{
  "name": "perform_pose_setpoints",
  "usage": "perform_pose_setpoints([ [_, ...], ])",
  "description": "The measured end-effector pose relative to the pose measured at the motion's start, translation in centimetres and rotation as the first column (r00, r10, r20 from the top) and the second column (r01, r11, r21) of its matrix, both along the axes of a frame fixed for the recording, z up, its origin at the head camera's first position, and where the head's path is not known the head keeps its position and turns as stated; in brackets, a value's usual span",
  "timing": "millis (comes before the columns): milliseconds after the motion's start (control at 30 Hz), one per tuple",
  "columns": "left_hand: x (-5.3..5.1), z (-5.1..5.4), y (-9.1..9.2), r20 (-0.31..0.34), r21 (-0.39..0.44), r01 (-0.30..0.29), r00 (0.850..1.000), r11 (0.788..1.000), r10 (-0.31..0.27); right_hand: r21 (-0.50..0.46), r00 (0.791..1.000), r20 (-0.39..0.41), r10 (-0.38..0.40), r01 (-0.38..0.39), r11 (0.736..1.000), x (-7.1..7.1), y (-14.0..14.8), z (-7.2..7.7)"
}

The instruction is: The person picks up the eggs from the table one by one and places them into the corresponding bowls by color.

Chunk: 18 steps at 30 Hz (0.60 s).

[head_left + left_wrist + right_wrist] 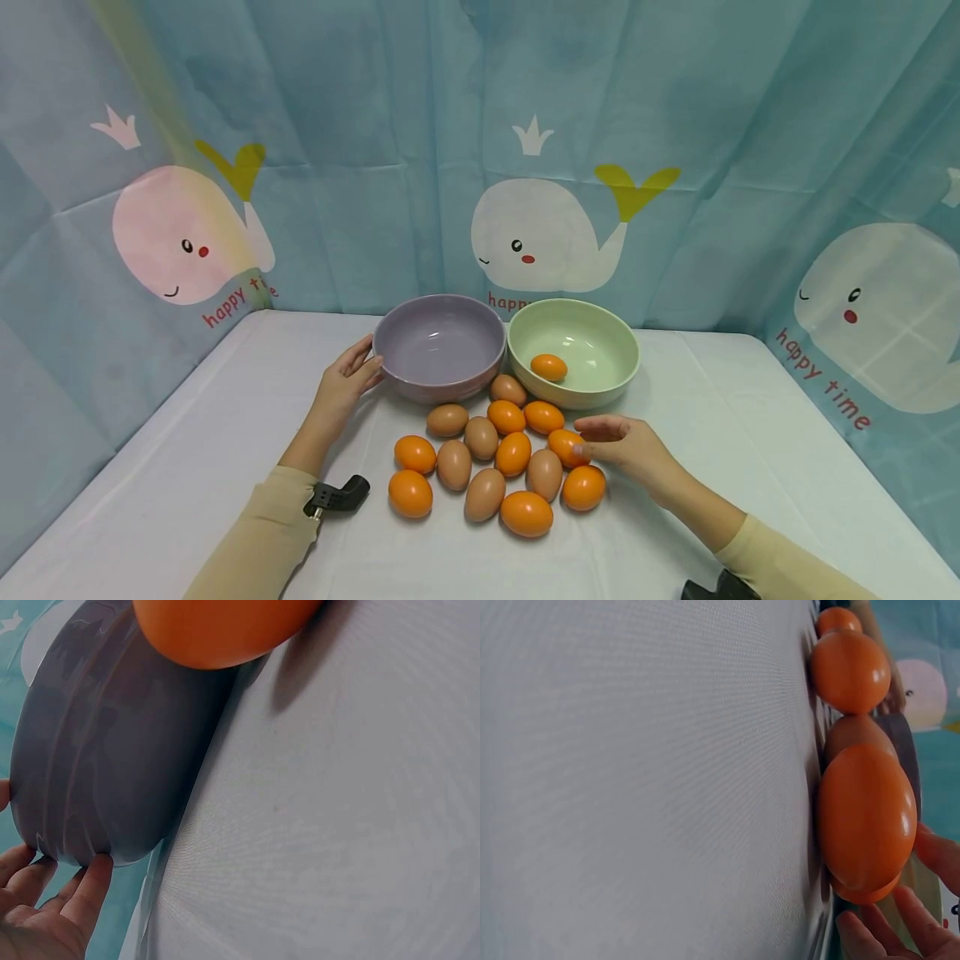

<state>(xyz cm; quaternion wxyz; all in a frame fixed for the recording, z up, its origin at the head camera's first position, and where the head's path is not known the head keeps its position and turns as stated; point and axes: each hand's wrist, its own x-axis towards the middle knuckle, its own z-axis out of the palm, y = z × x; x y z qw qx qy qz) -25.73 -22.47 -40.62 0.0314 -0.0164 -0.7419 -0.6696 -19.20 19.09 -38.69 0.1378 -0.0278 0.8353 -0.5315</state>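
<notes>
I see left hand (347, 385) loose against purple bowl (440, 346), right hand (626, 448) wide at orange egg (564, 447) — brown egg (543, 475) just near-left, green bowl (600, 346) far.

Both of my hands were bare. Behind the left hand (341, 392) I wore a left sleeve (258, 529) of plain beige cloth, creased near the cuff. On its inner side, at the cuff, I noted a black fitting (341, 495): a blocky base, then a short arm with a rounded end. A small pale part (318, 513) showed beneath the base. Behind the right hand (626, 446), the right sleeve (783, 562) was of matching beige. A second black fitting (723, 588) sat on its inner side; the lower edge of the head view cut off the remainder.
</notes>
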Motion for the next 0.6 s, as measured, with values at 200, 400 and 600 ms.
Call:
perform_pose_setpoints([
  [200, -0.05, -0.11, -0.08, 0.005, -0.012, -0.003, 1.0, 1.0, 0.003, 0.007, 1.0, 0.02, -0.003, 0.002, 1.0, 0.02, -0.28, 0.06],
  [400, -0.08, -0.14, -0.09, 0.001, -0.01, -0.002, 1.0, 1.0, 0.002, 0.01, 1.0, 0.029, -0.01, 0.01, 1.0, 0.0, -0.53, -0.08],
  [600, -0.11, -0.16, -0.1, -0.001, -0.008, -0.001, 1.0, 1.0, 0.001, 0.006, 1.0, 0.026, -0.005, 0.005, 1.0, -0.09, -0.54, -0.33],
])
